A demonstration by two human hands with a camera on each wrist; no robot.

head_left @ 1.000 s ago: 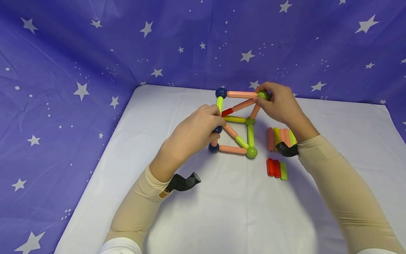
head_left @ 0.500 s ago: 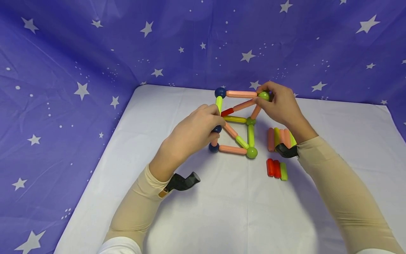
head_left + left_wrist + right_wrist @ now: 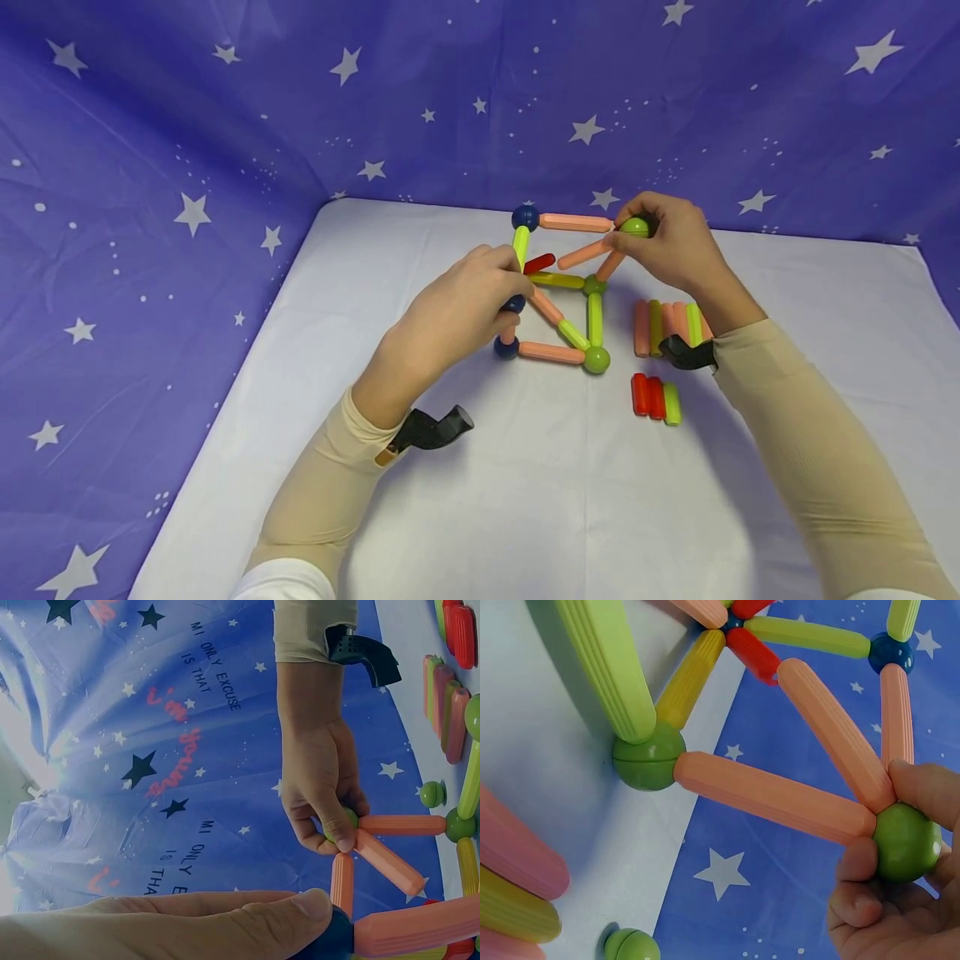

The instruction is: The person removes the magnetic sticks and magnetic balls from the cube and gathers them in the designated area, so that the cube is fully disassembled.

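A frame of magnetic sticks and balls stands on the white table. My left hand [image 3: 457, 312] grips a dark blue ball [image 3: 514, 305] at its near left upper corner. At the far right upper corner my right hand [image 3: 671, 242] pinches a green ball [image 3: 907, 841] between thumb and fingers. Three orange sticks meet at that ball: one runs to the far blue ball [image 3: 526, 218], one down to a lower green ball [image 3: 649, 756]. The third orange stick [image 3: 583, 254] slants inward, its free end apart from a short red stick [image 3: 540, 263] in the head view.
Right of the frame lies a row of long sticks [image 3: 641, 329], partly under my right wrist. Nearer are short sticks [image 3: 656, 398], two red and one green. A loose green ball [image 3: 433, 793] sits on the table. A starry blue cloth [image 3: 450, 108] hangs behind.
My right hand has shifted slightly right with the green ball. The slanting orange stick has come away from the red stick, leaving a gap. My left hand has stayed in place.
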